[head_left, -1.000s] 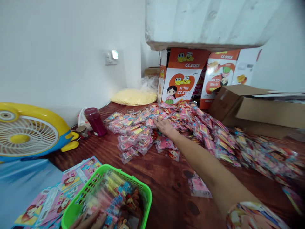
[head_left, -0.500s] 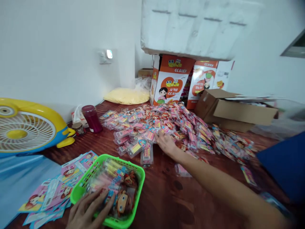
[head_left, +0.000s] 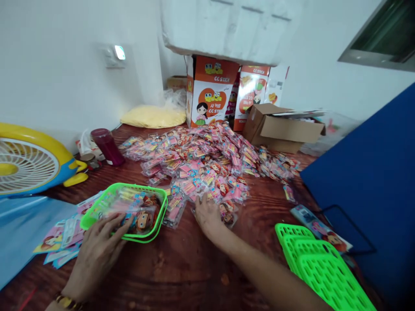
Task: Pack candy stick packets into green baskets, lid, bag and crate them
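Observation:
My left hand lies over the near left rim of a green plastic basket, its fingers stretched apart across the packets inside. Clear-wrapped packets with a cartoon figure and pastel sticks fill the basket. To the right, my right hand rests with fingers spread on the near edge of a large heap of similar packets. Some packets lie just beside its fingers. The fingertips partly hide what they touch. Printed cards lie left of the basket, partly covered by it.
Several green plastic baskets are stacked at the right, near a blue panel. At the left are a yellow-and-blue fan and a dark red bottle. Behind the heap stand printed cartons and an open cardboard box.
The view has swung right, bringing the stacked green baskets into sight. My right hand has drawn packets from the heap nearer to me. My left hand stays at the basket.

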The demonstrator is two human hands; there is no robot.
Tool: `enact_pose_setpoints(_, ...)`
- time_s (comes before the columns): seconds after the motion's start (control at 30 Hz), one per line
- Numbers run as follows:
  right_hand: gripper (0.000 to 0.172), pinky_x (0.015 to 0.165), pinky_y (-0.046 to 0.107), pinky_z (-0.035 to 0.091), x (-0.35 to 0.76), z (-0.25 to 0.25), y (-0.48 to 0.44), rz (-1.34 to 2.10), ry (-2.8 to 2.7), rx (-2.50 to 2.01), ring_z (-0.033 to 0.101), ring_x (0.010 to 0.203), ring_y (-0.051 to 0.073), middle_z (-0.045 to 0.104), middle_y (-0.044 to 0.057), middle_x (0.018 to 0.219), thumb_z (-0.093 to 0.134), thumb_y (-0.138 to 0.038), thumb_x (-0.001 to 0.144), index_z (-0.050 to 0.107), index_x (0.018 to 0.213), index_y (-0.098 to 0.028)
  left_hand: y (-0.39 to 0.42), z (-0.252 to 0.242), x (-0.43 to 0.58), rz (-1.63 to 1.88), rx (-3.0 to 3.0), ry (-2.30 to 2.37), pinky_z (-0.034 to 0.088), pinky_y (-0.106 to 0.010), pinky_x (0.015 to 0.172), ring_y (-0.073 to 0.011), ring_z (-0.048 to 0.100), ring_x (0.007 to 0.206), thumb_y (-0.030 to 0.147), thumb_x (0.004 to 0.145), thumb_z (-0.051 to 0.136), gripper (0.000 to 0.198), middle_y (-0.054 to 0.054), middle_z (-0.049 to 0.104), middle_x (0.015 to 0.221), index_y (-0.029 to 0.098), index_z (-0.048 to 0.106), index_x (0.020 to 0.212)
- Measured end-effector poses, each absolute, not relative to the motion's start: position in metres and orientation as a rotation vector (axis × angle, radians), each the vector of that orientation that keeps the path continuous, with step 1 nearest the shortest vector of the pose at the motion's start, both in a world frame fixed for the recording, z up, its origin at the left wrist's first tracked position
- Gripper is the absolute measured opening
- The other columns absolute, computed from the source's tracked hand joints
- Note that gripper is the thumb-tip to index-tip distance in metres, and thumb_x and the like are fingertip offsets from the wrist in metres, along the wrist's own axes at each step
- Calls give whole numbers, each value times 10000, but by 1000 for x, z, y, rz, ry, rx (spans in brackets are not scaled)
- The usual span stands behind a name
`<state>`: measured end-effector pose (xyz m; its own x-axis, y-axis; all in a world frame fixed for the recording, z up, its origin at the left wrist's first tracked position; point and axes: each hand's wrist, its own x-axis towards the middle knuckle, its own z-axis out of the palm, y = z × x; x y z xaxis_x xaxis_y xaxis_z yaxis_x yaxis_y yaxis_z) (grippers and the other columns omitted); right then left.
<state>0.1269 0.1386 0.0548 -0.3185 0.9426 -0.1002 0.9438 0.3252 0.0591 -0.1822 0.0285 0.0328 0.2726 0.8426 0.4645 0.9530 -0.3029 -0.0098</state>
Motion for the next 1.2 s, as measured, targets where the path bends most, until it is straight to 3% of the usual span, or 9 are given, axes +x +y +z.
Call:
enact_pose_setpoints(0.1,1021,892,559,468,142,65,125,-288,2435,1784,396,1316,424,242,265,1537,804,-484,658,287,1493,-206,27,34,-179,-498,-2235,-1641,369,-521,1025,-324,542,1175,281,899,458,396,-128,610,1240,259,555,1283)
enact_pose_setpoints(0.17,1228,964,613,393,156,74,124,-551,2422,1721,257,1389,455,154,245,1573,819,-628,532,208,1520,-231,22,34,-177,-486,-2192,-1644,349,-535,1026,-341,538,1183,284,908,449,411,-148,589,1274,249,526,1310)
enact_pose_setpoints(0.27,957,1040,584,327,179,84,139,-709,2530,1699,291,1396,386,262,189,1555,648,-690,719,297,1487,-241,10,33,-171,-464,-2145,-1679,329,-528,1038,-335,527,1206,251,912,433,511,-148,521,1367,278,387,1420)
enact_pose_setpoints(0.37,567,1083,528,294,201,81,170,-476,2608,1885,336,1381,314,363,137,1519,452,-526,931,433,1412,-227,4,36,-163,-503,-2100,-1715,317,-533,1045,-332,513,1223,218,910,414,599,-145,472,1419,300,262,1484)
enact_pose_setpoints(0.5,638,1111,496,268,216,60,202,-387,2703,1753,183,1446,314,219,95,1593,472,-471,934,299,1499,-228,15,43,-152,-579,-2062,-1718,330,-492,1032,-304,511,1228,216,925,405,546,-151,505,1397,250,320,1464)
enact_pose_setpoints(0.63,560,1088,521,279,224,34,187,-359,2698,1704,244,1421,302,239,82,1588,377,-479,971,335,1482,-254,29,44,-158,-478,-2215,-1682,346,-427,1022,-254,532,1203,271,948,384,377,-88,615,1293,246,540,1290)
enact_pose_setpoints(0.83,560,1117,577,171,231,3,118,-294,2490,2127,288,1401,312,351,93,1540,332,-500,980,343,1483,-254,26,48,-161,-534,-2298,-1704,332,-479,1067,-284,502,1253,450,948,399,410,-102,583,1335,244,543,1273)
enact_pose_setpoints(1.0,538,1115,558,219,258,3,80,-474,2479,2212,326,1387,320,382,101,1521,405,-462,961,408,1455,-248,2,65,-97,-875,-2113,-1730,281,-550,1114,-336,314,1404,320,921,504,466,-122,447,1455,256,451,1379)
enact_pose_setpoints(1.2,403,1090,441,331,303,20,70,-539,2630,2111,427,1323,250,521,89,1416,443,-299,949,559,1325,-213,0,43,17,-883,-2568,-1623,354,-496,1050,-279,411,1318,205,925,504,350,-65,611,1269,274,544,1265)
